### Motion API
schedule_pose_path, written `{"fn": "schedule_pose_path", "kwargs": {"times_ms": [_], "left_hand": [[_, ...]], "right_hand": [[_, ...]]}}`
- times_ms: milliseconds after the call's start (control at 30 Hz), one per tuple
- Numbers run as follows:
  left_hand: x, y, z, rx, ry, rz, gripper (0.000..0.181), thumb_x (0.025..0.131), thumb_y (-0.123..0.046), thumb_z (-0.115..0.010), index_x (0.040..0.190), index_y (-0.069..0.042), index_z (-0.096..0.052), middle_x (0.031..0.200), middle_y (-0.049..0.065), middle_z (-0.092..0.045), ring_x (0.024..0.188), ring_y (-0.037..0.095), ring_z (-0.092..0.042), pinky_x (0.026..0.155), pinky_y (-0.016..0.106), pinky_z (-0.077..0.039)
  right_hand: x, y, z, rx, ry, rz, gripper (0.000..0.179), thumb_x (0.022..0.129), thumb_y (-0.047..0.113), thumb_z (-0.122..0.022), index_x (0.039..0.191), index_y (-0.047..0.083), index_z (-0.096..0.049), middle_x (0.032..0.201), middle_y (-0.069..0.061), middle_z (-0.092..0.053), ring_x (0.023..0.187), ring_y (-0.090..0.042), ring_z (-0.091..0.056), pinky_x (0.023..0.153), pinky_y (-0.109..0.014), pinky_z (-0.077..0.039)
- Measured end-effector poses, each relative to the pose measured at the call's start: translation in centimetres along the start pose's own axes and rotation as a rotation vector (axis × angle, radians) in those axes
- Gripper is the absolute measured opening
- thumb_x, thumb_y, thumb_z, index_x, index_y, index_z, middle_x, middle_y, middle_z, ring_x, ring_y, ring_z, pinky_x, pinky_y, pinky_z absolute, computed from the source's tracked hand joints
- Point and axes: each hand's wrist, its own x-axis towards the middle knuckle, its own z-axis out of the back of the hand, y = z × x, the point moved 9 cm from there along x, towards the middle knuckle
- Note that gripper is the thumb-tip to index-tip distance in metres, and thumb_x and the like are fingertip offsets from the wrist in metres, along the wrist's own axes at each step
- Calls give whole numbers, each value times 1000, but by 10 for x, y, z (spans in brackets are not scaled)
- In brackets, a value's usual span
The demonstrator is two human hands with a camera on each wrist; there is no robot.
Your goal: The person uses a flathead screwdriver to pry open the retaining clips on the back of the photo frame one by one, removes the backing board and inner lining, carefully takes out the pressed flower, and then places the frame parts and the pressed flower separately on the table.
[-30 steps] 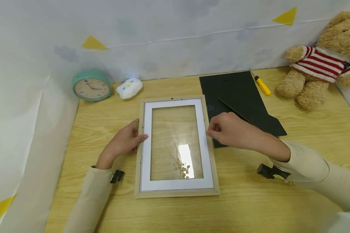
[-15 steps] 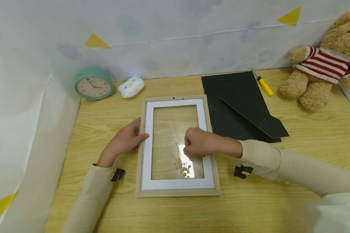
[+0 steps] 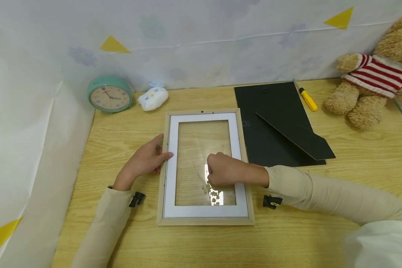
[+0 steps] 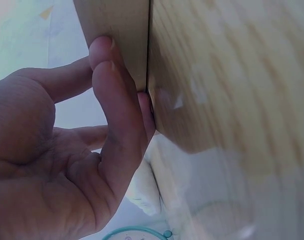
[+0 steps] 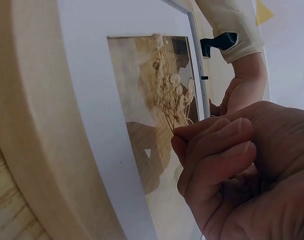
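Observation:
A light wooden picture frame (image 3: 206,222) lies on the table, with a white mat (image 3: 204,211) around its transparent pane. My left hand (image 3: 144,160) grips the frame's left side, its thumb on top and its fingers against the outer edge, as the left wrist view shows. Over the lower part of the pane, my right hand (image 3: 227,169) pinches the thin stems of some dried flowers (image 5: 171,95) between thumb and forefinger. Their pale heads fan out from my fingertips in the right wrist view. In the head view, the hand hides most of the stems.
A black backing board (image 3: 268,96) with a slanted stand leg (image 3: 298,139) lies right of the frame. Beside it is a yellow screwdriver (image 3: 309,100). A green clock (image 3: 109,97), a small white plush (image 3: 153,98) and a teddy bear (image 3: 372,85) stand along the wall.
My right hand has moved left and down from the frame's right edge to the dried flowers and now pinches their stems. The left hand has kept its grip on the frame.

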Motion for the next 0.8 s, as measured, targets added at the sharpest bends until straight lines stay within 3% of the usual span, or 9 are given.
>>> {"fn": "schedule_pose_path", "kwargs": {"times_ms": [267, 600, 800], "left_hand": [[1, -1, 0, -24, -2, -17, 77, 100, -29, -63, 160, -9, -19, 94, 14, -60, 54, 22, -61, 53, 36, -50], [0, -2, 0, -9, -9, -40, 74, 101, -28, -63, 159, -8, -21, 84, 12, -59, 52, 23, -61, 51, 36, -49], [0, 0, -1, -5, -5, -24, 77, 101, -28, -62, 160, -6, -18, 89, 14, -59, 53, 22, -61, 53, 36, -50]], "right_hand": [[1, -2, -1, 19, -13, -29, 47, 77, -3, -56, 44, 21, -31, 46, 9, -17, 45, -6, -13, 43, -22, -18], [-14, -2, 18, 102, -38, -39, 40, 82, 2, -56, 47, 18, -45, 42, 7, -30, 38, -8, -27, 43, -25, -28], [-24, -9, 30, 146, -50, -90, 22, 87, 7, -58, 67, 12, -67, 48, 3, -48, 38, -11, -41, 44, -27, -38]]}}
